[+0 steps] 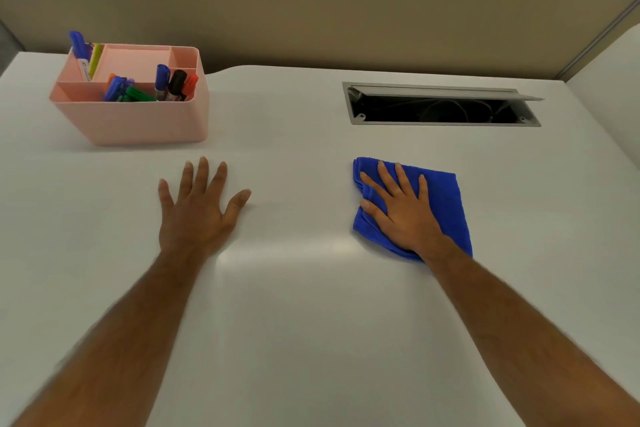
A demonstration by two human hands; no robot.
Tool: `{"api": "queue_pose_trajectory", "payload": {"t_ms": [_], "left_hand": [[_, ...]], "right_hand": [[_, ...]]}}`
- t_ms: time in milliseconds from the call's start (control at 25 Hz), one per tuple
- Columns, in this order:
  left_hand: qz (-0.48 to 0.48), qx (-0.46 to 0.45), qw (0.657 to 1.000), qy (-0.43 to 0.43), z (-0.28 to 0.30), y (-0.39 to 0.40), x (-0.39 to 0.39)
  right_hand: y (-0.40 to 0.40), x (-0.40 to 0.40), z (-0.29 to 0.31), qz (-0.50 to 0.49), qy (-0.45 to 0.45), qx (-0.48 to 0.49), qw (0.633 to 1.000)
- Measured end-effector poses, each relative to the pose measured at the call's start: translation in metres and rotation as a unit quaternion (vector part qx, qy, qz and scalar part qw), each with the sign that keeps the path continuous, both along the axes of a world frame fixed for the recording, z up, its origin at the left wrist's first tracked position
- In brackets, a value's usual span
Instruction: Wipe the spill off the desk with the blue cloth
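Observation:
A folded blue cloth [446, 198] lies flat on the white desk [301, 305], right of centre. My right hand [398, 211] rests palm down on the cloth, fingers spread and pressing it to the surface. My left hand [197, 208] lies flat on the bare desk to the left, fingers apart, holding nothing. No spill shows on the desk; only a soft glare sits between my forearms.
A pink organiser [138, 114] with several markers stands at the back left. An open grey cable hatch [443, 107] with dark wiring inside is cut into the desk behind the cloth. A beige partition wall [311, 3] runs along the far edge.

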State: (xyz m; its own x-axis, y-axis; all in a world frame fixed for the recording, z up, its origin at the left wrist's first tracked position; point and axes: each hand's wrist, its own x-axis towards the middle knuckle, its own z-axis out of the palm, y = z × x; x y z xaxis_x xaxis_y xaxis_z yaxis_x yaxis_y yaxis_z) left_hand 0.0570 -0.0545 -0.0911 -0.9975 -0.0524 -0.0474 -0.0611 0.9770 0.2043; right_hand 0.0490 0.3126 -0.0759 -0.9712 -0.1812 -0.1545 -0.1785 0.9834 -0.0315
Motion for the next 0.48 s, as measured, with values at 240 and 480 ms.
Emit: {"api": "queue_pose_trajectory", "payload": {"t_ms": [240,480], "left_hand": [[-0.012,0.016,1.0,-0.004,0.0,-0.001,0.002],[-0.029,0.097,0.995,0.01,0.005,-0.002,0.013]], "right_hand": [[-0.012,0.057,0.001,0.0,-0.01,0.025,1.0],[-0.042,0.116,0.006,0.061,-0.026,-0.038,0.997]]}}
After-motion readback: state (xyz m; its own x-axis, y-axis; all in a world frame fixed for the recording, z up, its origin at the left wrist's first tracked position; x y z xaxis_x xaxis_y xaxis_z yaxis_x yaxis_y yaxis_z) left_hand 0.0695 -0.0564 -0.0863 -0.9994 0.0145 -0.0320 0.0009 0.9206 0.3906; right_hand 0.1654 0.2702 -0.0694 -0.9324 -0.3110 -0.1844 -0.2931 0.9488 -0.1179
